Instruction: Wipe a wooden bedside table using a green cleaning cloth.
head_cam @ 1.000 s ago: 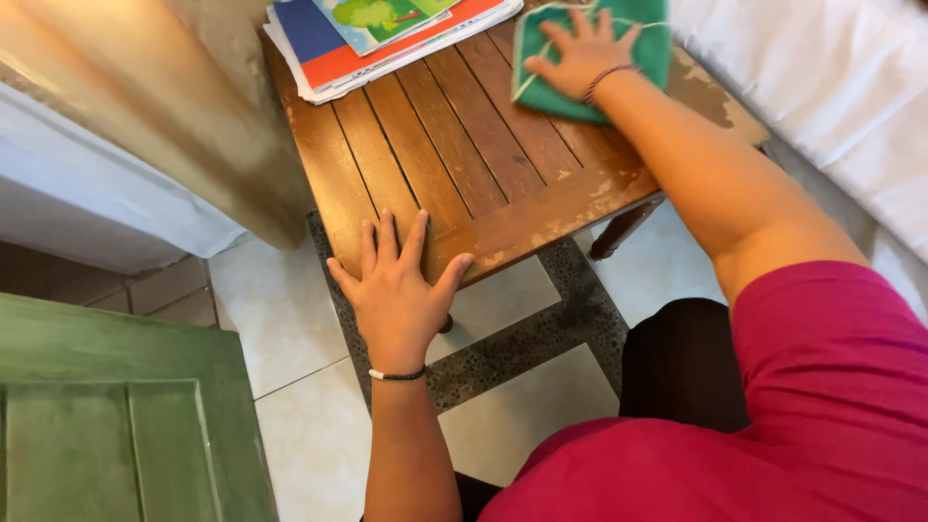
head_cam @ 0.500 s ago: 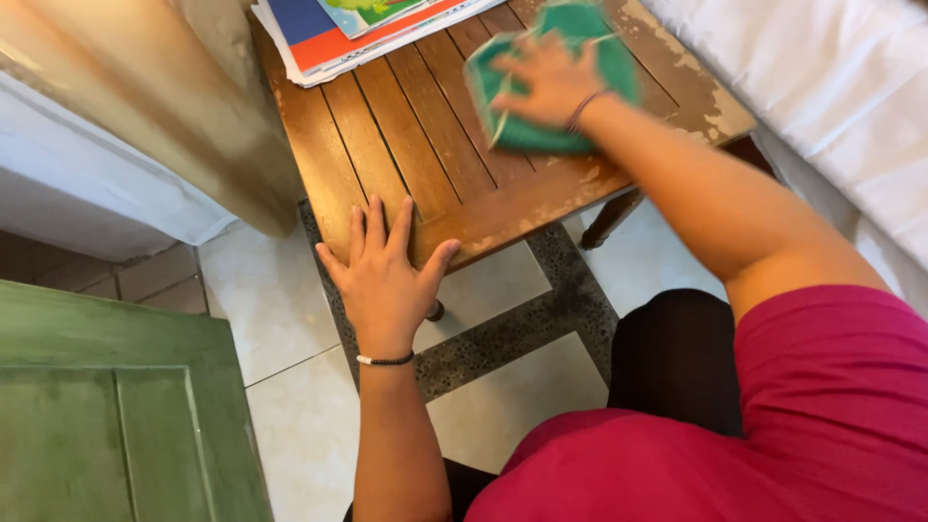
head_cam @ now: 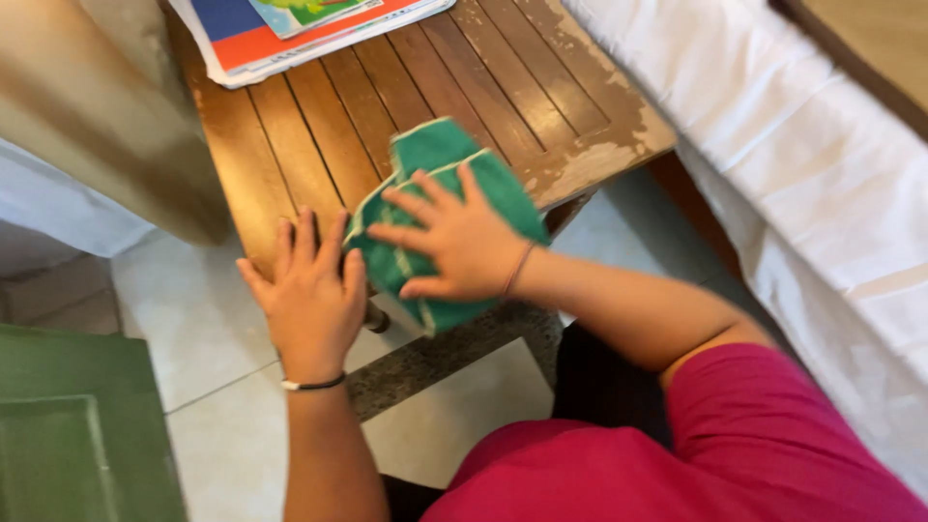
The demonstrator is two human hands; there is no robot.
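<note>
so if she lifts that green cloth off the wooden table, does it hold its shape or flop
Probably flops: the green cloth is folded and creased under the right hand, with one edge drooping past the wooden table. It looks thin and light, and likely slides easily on the slats.

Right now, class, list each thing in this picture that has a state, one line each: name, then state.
green cloth: folded, pressed flat near the table's front edge.
right hand: fingers spread, palm down on the cloth.
left hand: flat, holding the table's front edge.
wooden table: slatted, finish worn pale at the right corner.
books: stacked flat at the back.
</note>
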